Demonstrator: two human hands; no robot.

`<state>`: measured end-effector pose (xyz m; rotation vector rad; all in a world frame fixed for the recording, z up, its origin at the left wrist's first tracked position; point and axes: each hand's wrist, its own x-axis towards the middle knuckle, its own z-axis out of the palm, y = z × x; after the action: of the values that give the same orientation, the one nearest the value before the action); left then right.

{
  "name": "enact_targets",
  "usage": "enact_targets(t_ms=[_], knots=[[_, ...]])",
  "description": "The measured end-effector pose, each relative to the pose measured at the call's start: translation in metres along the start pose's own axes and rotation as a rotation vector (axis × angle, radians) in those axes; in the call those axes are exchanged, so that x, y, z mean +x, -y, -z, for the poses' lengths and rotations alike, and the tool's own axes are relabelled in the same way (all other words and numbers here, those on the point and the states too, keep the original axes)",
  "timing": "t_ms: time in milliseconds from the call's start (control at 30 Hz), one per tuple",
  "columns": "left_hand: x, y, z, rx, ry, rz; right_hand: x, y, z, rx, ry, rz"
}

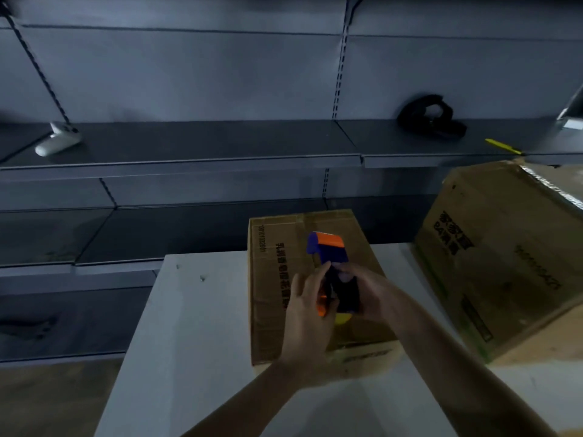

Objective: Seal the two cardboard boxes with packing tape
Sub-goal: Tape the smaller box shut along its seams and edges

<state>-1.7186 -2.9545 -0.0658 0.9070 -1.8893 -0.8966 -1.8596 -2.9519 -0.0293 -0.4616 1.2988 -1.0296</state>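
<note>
Squarely over the smaller cardboard box [273, 310], both hands held a tape dispenser [328, 246]. It was a blocky plastic tool with a bright orange head, a purple rounded side and a dark handle. A small patch of yellow showed under its near end. The left hand [307, 299] curled its fingers round the dispenser's left side, with one fingertip reaching up toward the orange part. The right hand [370, 293] wrapped round the dark handle from the other side. The two hands nearly met over the tool.

The box below them was plain brown corrugated board, rectangular, with its flaps folded flat and dark printed characters running along its top. Whether tape already lay on its seam could not be told in the blur. It sat on a smooth white table [189, 326].

Just to the right stood a larger cardboard box [504, 263], tilted and apart from the first. Its side carried printing, and a crinkled, shiny strip ran along its upper edge.

Behind the table ran grey metal shelving [205, 143], flat and matte, with slotted uprights. On the shelf lay a white rounded object [58, 140] far to the left, a black looped object [429, 116] to the right, and a thin yellow stick [501, 146] beyond it.
</note>
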Motion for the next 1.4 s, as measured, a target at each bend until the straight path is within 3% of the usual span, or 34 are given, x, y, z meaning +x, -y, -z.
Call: enact_targets(t_ms=[167, 300, 400, 467, 600, 700, 867, 1000, 1133, 1300, 1400], knots=[[-0.009, -0.004, -0.008, 0.049, 0.072, -0.103, -0.009, -0.009, 0.010, -0.033, 0.014, 0.225], [0.001, -0.010, 0.010, 0.293, -0.061, -0.286, -0.022, -0.008, 0.015, -0.206, 0.063, 0.403], [0.020, -0.019, 0.030, 0.248, -0.243, -0.216, -0.037, -0.007, 0.015, -0.332, 0.119, 0.462], [0.035, -0.032, 0.044, 0.084, -0.260, -0.038, -0.044, -0.007, 0.018, -0.395, 0.140, 0.483], [0.073, -0.038, 0.061, -0.278, 0.022, 0.469, -0.055, -0.008, 0.028, -0.458, 0.189, 0.503], [0.085, -0.040, 0.061, -0.440, 0.235, 0.637, -0.062, -0.005, 0.038, -0.454, 0.259, 0.467], [0.083, -0.036, 0.057, -0.449, 0.455, 0.599, -0.068, 0.001, 0.057, -0.364, 0.331, 0.354], [0.083, -0.035, 0.051, -0.459, 0.546, 0.595, -0.068, 0.001, 0.069, -0.349, 0.342, 0.299], [0.081, -0.035, 0.045, -0.323, 0.599, 0.600, -0.070, 0.001, 0.077, -0.353, 0.373, 0.290], [0.074, -0.032, 0.042, -0.255, 0.709, 0.638, -0.075, 0.002, 0.081, -0.454, 0.437, 0.349], [0.067, -0.034, 0.041, -0.217, 0.739, 0.689, -0.074, 0.000, 0.080, -0.523, 0.470, 0.284]])
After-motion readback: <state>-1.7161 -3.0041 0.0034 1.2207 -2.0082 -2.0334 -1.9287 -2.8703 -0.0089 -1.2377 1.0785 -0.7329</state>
